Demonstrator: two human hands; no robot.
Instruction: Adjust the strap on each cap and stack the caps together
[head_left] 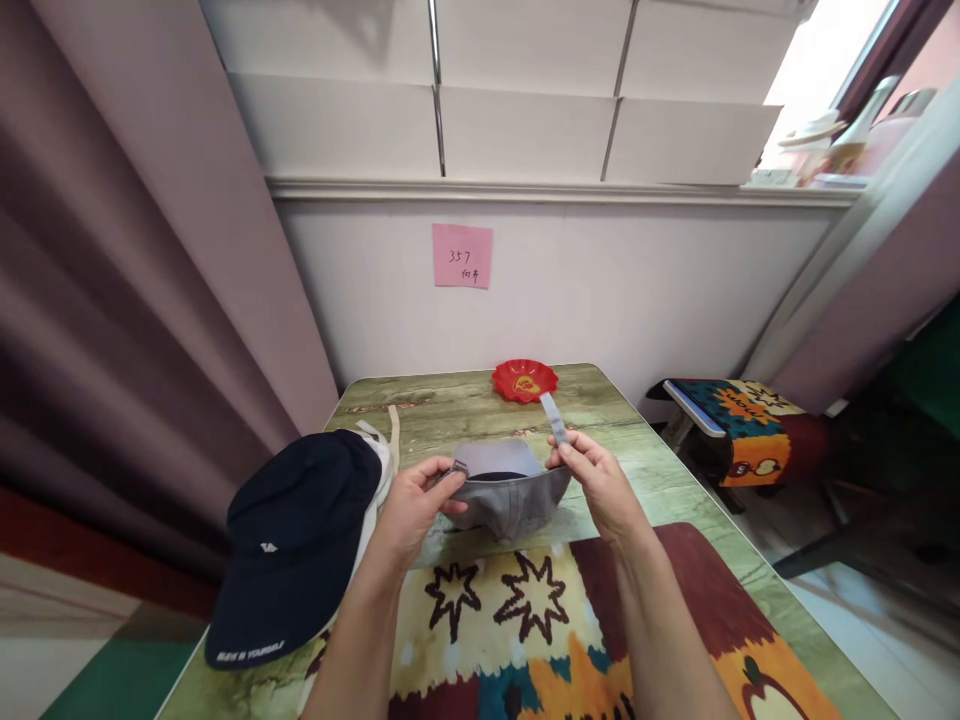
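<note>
A grey cap point(514, 505) is held up between both hands over the table, its opening facing up. My left hand point(424, 500) pinches the cap's edge on the left, where a small dark buckle shows at the fingertips. Pinched between the thumb and fingers of my right hand point(596, 478) is a light grey strap point(553, 418), whose free end points up. The strap and the buckle are apart. To the left lies a navy cap point(300, 530) with white lettering on its brim, resting over a white item with ties.
A red scalloped dish point(525, 381) stands at the back of the table point(442, 400). A patterned mat point(525, 640) covers the front. A pink note point(462, 256) is on the wall. At right is a stool with a patterned cover point(757, 420); a curtain hangs left.
</note>
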